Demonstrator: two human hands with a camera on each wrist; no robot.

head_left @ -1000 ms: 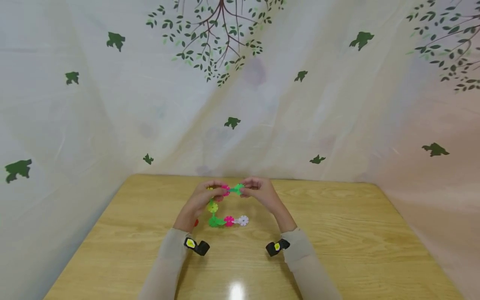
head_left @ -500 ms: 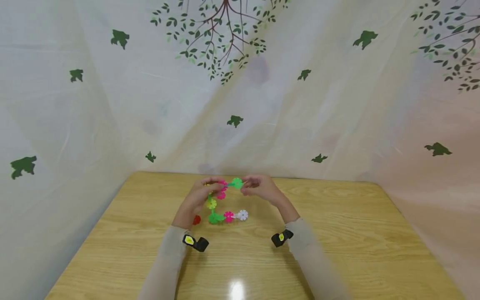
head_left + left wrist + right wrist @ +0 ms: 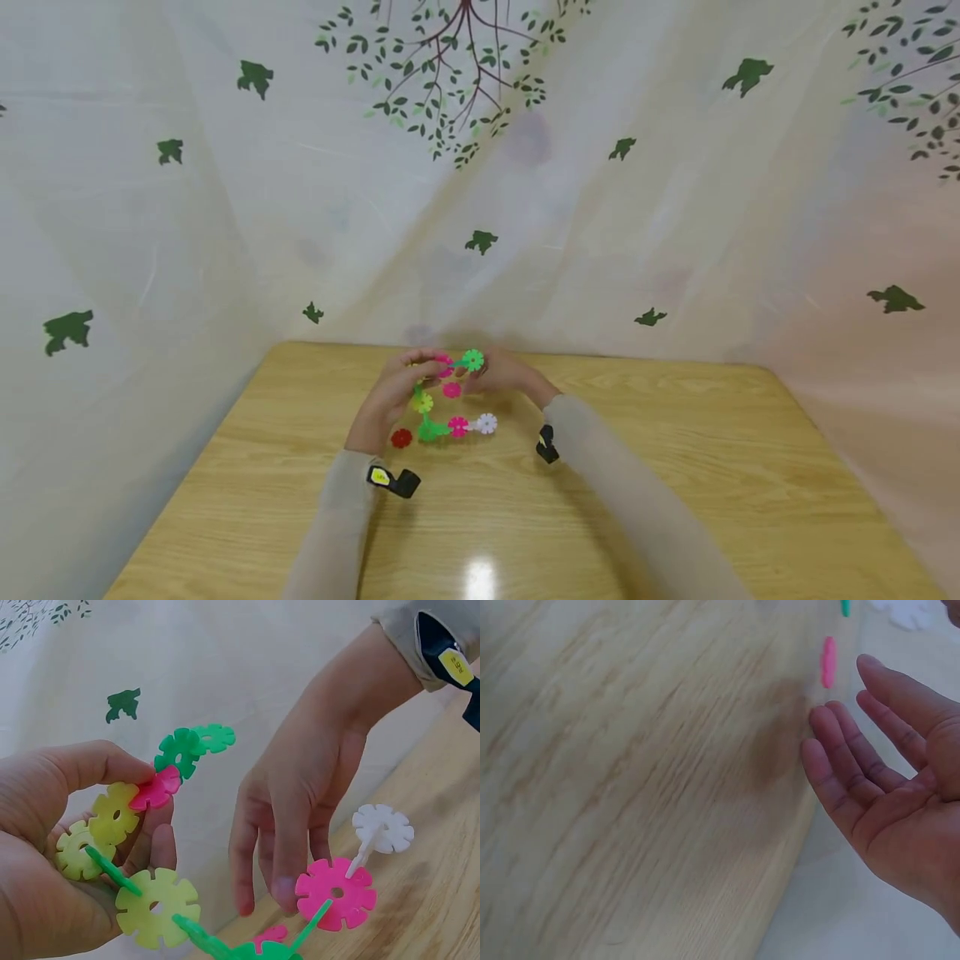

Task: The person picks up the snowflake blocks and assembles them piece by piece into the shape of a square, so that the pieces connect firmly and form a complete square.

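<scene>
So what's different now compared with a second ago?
The right hand let go of the green flower-shaped plastic disc ending the linked multicoloured plastic chain, then moved left, closer to a pink flower-shaped plastic disc. The red flower-shaped plastic disc, mostly hidden earlier, now shows fully. The left hand still holds the chain.

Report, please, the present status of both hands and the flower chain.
Left hand grips the flower chain; its ends unjoined. Right hand empty, near a separate pink flower. No obstruction visible between them.
</scene>
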